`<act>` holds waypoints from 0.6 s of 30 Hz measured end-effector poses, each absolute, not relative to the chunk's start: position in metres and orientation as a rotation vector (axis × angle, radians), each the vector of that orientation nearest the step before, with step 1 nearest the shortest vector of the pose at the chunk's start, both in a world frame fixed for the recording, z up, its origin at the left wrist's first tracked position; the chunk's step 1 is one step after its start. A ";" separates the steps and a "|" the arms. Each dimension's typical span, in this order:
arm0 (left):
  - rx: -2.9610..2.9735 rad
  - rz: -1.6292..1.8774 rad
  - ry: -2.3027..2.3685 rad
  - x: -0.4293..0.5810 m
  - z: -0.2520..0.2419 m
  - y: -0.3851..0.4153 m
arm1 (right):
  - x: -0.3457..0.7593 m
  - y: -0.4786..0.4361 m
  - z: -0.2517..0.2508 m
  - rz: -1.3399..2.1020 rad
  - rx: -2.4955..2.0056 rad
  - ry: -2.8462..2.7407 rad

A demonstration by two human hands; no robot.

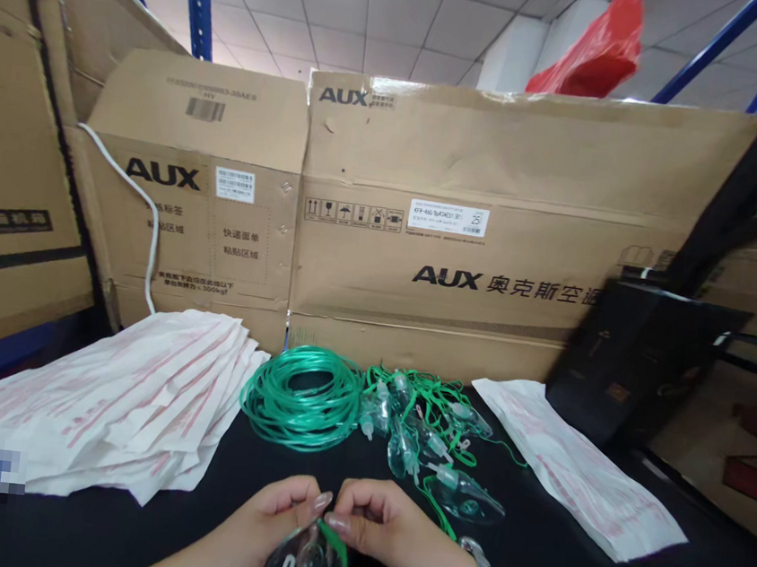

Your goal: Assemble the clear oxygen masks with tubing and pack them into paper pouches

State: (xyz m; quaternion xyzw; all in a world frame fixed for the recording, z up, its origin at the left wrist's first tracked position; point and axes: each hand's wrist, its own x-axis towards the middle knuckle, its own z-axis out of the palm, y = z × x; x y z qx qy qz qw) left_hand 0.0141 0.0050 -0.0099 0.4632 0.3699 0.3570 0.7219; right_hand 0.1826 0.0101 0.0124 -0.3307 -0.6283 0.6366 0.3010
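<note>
Close to me at the bottom, a clear oxygen mask hangs below my fingers, cut off by the frame's lower edge. My left hand is closed, pinching the mask's upper edge between thumb and fingers. Right beside it, my right hand pinches the green elastic strap where it meets the mask; the fingertips nearly touch. The exact grip point is partly hidden by the fingers. A metal strip shows on the mask, and a connector sits at its lower right.
Behind my hands lie a coil of green tubing and a pile of more masks with tangled green straps. White paper pouches are stacked at left; one more pouch lies at right. Cardboard boxes wall the back, with a black box at right.
</note>
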 end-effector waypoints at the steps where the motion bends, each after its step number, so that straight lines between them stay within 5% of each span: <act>1: 1.040 0.783 0.810 0.014 -0.009 0.005 | 0.183 0.010 0.012 1.672 -0.848 -1.680; 18: 1.210 0.767 0.755 0.010 0.011 0.001 | 0.183 0.003 0.019 1.537 -0.713 -1.782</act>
